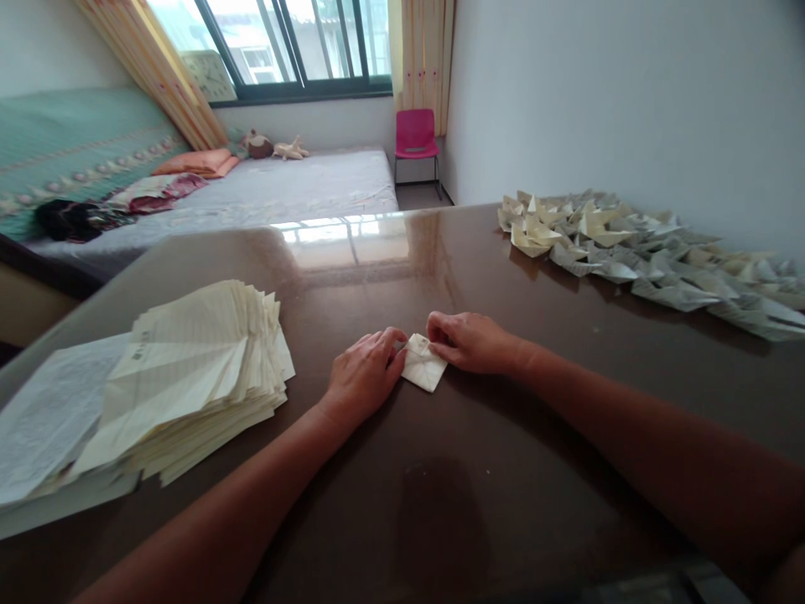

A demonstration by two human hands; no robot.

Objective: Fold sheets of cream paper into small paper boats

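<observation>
Cream-coloured paper is the centre of the action: one small folded paper [425,369] lies flat on the glossy brown desk [340,537], creases running over its face and one corner aimed back at the person. Both hands are on it! From its left comes the left hand [366,367], fingers bent and drawn in narrow, thumb right up against the paper's edge, though whether they truly pinch it one cannot tell. On its right side, the right hand [473,342] has the corner, fingers curled tight and thumb tucked beneath them, holding the paper there. Look well left of the folded paper and there's a thick stack of sheets [189,361], edges fanned and uneven, the top one lined and creased. Off to its right and farther back, a great crowd of folded paper shapes [641,252], cream and greyish, points sticking up, packed together by the pale wall [597,101]. Straight beyond the folded paper, window light gleams on the desk; past that, left of centre, stretches a bed [333,180] with a pale cover, and just right of the bed, a magenta chair [416,134] in the far corner, curtain [428,59] hanging behind it.
</observation>
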